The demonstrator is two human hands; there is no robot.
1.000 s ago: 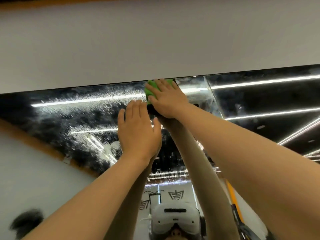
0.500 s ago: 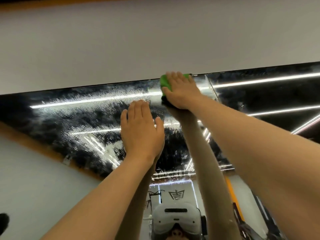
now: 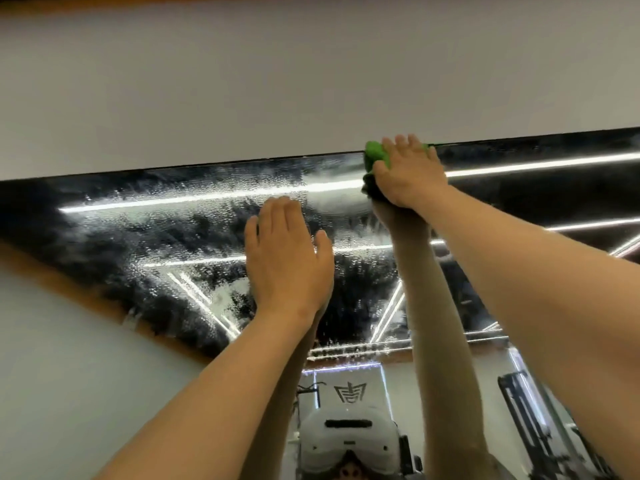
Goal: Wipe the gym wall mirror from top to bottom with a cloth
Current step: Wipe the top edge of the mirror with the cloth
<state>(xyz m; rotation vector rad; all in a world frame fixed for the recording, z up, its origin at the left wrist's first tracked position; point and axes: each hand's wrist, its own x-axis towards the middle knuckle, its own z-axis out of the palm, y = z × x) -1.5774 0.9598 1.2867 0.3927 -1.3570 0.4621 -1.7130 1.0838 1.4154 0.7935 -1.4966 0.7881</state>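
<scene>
Your 2 bare forearms reach up from the bottom of the view. Your left hand (image 3: 287, 258) lies flat on the wet glass, fingers straight and close together, holding nothing. Higher and to the right, your right hand (image 3: 408, 174) presses the bunched bright green cloth (image 3: 375, 155) against the large wall mirror (image 3: 156, 220), fingers stretched out over it rather than curled. The cloth sits at the mirror's top edge, touching the plain white wall (image 3: 311, 81) above. Droplets and streaks cover the glass left of the cloth.
</scene>
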